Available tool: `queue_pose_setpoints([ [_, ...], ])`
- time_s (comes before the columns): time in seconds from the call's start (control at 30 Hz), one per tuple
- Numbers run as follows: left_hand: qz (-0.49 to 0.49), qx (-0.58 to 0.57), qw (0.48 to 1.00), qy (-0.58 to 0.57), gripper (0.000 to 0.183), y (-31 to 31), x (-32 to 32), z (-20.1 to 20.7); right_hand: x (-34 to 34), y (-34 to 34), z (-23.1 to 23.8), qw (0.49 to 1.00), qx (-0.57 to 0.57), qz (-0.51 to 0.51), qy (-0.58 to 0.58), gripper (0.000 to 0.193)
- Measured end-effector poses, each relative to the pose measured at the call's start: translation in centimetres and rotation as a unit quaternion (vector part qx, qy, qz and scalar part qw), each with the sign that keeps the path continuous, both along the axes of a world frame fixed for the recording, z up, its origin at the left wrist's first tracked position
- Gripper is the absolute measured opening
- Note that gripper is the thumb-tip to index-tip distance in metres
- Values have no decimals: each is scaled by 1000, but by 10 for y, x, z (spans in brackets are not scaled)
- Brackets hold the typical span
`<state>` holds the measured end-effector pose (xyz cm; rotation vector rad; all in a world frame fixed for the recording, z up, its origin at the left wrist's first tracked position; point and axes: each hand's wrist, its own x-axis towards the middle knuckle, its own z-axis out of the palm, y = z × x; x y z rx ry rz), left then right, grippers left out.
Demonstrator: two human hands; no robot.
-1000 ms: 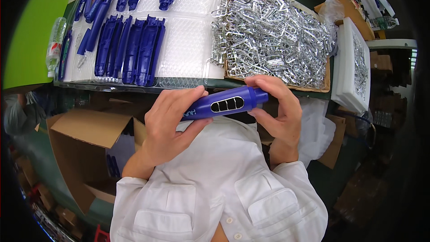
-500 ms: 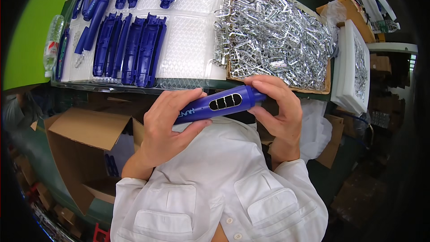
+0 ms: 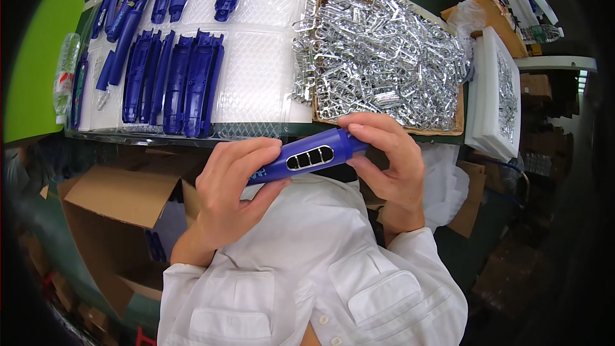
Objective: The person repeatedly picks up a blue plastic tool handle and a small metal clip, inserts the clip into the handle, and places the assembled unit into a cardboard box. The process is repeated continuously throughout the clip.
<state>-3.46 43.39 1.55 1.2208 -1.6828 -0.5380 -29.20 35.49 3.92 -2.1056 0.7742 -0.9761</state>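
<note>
Here's the left hand (image 3: pixel 234 186), curled round the left end of a blue plastic handle (image 3: pixel 311 159), the right hand (image 3: pixel 387 170) pinching its narrow right end, just near of the table (image 3: pixel 298 130); blue half-shells (image 3: pixel 176 86) far left, silvery clips (image 3: pixel 391 57) far right.

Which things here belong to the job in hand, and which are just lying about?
Job in hand:
blue handle, held by the left hand with the right hand at its narrow end
similarly coloured blue shells, probably
silver metal pieces, perhaps; neither hand touches them

Lying about, apparently:
clear bottle
green panel
</note>
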Motion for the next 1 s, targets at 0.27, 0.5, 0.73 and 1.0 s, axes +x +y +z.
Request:
queue_pose_setpoints([
  [0.27,-23,38,998,50,56,-1,6,2,-5,-16,7,996,-70,46,16,37],
  [0.5,160,-12,977,139,47,50,49,-2,-29,-106,30,939,138,-313,-41,22],
  [0.73,466,-279,839,-2,27,133,165,-11,-43,-318,-9,932,166,-322,3,38],
  [1.0,703,-181,666,171,25,205,246,-77,-14,-403,-60,885,222,-302,276,49],
])
